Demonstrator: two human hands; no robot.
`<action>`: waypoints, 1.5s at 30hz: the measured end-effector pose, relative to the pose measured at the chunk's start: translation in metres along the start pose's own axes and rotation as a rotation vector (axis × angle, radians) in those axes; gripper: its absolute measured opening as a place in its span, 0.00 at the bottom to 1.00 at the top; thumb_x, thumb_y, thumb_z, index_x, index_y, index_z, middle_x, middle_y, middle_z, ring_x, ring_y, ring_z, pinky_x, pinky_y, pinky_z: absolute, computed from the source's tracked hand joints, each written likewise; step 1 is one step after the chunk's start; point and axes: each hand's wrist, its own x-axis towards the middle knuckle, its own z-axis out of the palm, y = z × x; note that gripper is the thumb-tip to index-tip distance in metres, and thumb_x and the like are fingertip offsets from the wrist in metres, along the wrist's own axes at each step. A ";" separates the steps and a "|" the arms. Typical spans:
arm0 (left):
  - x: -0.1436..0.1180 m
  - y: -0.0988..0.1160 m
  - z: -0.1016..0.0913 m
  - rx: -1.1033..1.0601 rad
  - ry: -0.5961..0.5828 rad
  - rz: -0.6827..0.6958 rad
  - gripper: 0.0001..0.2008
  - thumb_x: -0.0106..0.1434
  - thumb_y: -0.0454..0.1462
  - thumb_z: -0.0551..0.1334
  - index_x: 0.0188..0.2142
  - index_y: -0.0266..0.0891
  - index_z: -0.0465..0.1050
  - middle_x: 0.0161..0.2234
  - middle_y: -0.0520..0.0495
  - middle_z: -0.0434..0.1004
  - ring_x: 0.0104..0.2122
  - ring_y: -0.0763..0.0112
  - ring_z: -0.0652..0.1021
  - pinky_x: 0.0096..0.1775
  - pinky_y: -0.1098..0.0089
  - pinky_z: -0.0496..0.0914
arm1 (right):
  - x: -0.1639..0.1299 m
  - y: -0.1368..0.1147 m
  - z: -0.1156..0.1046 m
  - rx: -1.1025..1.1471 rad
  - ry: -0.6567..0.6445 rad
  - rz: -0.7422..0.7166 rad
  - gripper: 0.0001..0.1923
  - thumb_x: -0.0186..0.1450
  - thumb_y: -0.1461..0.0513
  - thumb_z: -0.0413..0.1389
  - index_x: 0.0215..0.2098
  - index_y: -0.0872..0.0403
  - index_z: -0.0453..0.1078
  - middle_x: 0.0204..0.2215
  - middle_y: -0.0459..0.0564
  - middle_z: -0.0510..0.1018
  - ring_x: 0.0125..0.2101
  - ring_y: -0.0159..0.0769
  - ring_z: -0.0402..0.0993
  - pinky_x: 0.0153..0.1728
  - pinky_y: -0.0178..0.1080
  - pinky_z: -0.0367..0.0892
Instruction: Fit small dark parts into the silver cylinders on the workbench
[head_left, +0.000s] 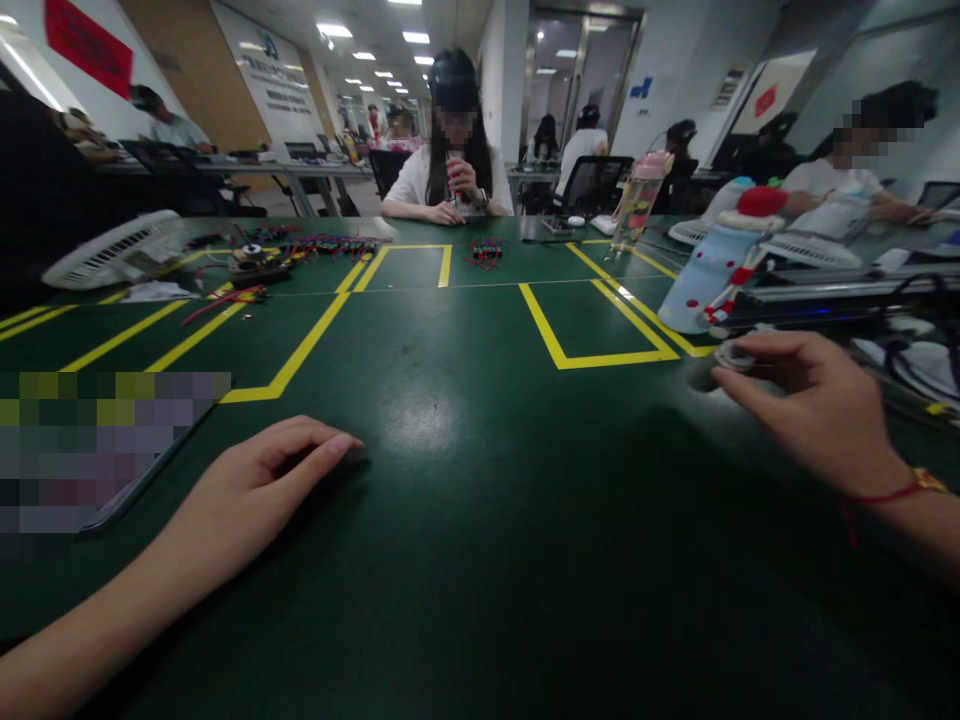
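My left hand [259,482] rests on the dark green table [480,520], fingers loosely curled and pointing right, with nothing in it. My right hand [810,400] reaches in from the right edge, and its fingertips pinch a small round grey-white object [733,355] just above the table. A red string bracelet [892,493] circles that wrist. A pale blue bottle [712,270] with red spots and a red cap stands just beyond my right hand.
Yellow tape lines [600,357] mark boxes on the table. A flat tablet-like device [112,455] lies at left. Red and black wires [486,250], a small white fan [120,250] and a clear bottle [637,205] lie farther off. A person [450,150] sits opposite; others work behind.
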 end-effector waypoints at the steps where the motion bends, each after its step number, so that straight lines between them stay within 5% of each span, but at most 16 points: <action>1: 0.000 0.001 0.000 0.005 0.003 0.001 0.23 0.61 0.58 0.54 0.40 0.46 0.76 0.43 0.50 0.78 0.45 0.57 0.76 0.46 0.63 0.66 | -0.006 -0.018 0.007 0.070 -0.041 -0.076 0.19 0.56 0.55 0.62 0.44 0.54 0.70 0.42 0.53 0.76 0.39 0.35 0.75 0.43 0.40 0.72; 6: -0.005 0.006 -0.004 0.019 0.010 -0.010 0.21 0.63 0.56 0.54 0.40 0.46 0.76 0.43 0.50 0.79 0.44 0.57 0.76 0.45 0.63 0.67 | -0.036 -0.108 0.045 0.353 -0.443 -0.351 0.14 0.60 0.60 0.59 0.44 0.50 0.66 0.45 0.49 0.75 0.44 0.33 0.73 0.46 0.40 0.71; 9: -0.007 0.008 -0.006 0.022 0.000 -0.012 0.19 0.64 0.54 0.55 0.40 0.46 0.76 0.43 0.50 0.79 0.44 0.58 0.76 0.46 0.63 0.67 | -0.047 -0.130 0.060 0.476 -0.580 -0.377 0.14 0.61 0.61 0.57 0.45 0.51 0.64 0.47 0.50 0.73 0.46 0.33 0.72 0.46 0.39 0.70; 13: -0.006 0.022 0.006 0.013 0.010 0.114 0.17 0.64 0.51 0.57 0.42 0.47 0.76 0.44 0.48 0.78 0.43 0.59 0.76 0.43 0.64 0.69 | -0.053 -0.126 0.067 0.493 -0.652 -0.280 0.21 0.61 0.59 0.58 0.52 0.50 0.62 0.48 0.51 0.72 0.47 0.33 0.71 0.49 0.40 0.69; 16: -0.006 0.055 0.024 -0.027 -0.013 0.304 0.14 0.64 0.48 0.59 0.46 0.50 0.75 0.46 0.49 0.76 0.43 0.61 0.76 0.40 0.65 0.71 | -0.055 -0.121 0.068 0.517 -0.699 -0.183 0.31 0.59 0.57 0.61 0.57 0.49 0.56 0.49 0.52 0.72 0.48 0.34 0.72 0.50 0.41 0.70; 19: -0.005 0.096 0.039 -0.148 -0.028 0.495 0.12 0.65 0.44 0.59 0.46 0.51 0.76 0.43 0.50 0.75 0.43 0.65 0.75 0.45 0.65 0.70 | -0.056 -0.121 0.071 0.566 -0.705 -0.153 0.29 0.59 0.58 0.61 0.56 0.49 0.56 0.48 0.50 0.72 0.47 0.33 0.72 0.49 0.40 0.70; 22: -0.001 0.117 0.044 -0.216 -0.064 0.535 0.08 0.64 0.41 0.61 0.39 0.49 0.79 0.40 0.51 0.75 0.41 0.67 0.76 0.43 0.68 0.70 | -0.056 -0.122 0.073 0.591 -0.709 -0.148 0.27 0.59 0.58 0.61 0.54 0.50 0.58 0.47 0.51 0.73 0.46 0.34 0.73 0.48 0.41 0.71; 34: 0.004 0.121 0.043 -0.249 -0.041 0.421 0.07 0.61 0.43 0.63 0.33 0.47 0.80 0.37 0.51 0.75 0.37 0.66 0.75 0.38 0.66 0.70 | -0.053 -0.124 0.071 0.545 -0.726 -0.161 0.26 0.59 0.58 0.60 0.54 0.49 0.60 0.47 0.48 0.73 0.44 0.31 0.72 0.46 0.38 0.70; 45: 0.010 0.088 0.070 -0.101 -0.159 0.461 0.05 0.57 0.42 0.69 0.33 0.49 0.81 0.36 0.50 0.75 0.40 0.63 0.75 0.43 0.64 0.68 | -0.052 -0.127 0.069 0.478 -0.658 -0.202 0.20 0.57 0.60 0.60 0.48 0.51 0.67 0.42 0.47 0.75 0.40 0.30 0.72 0.41 0.36 0.69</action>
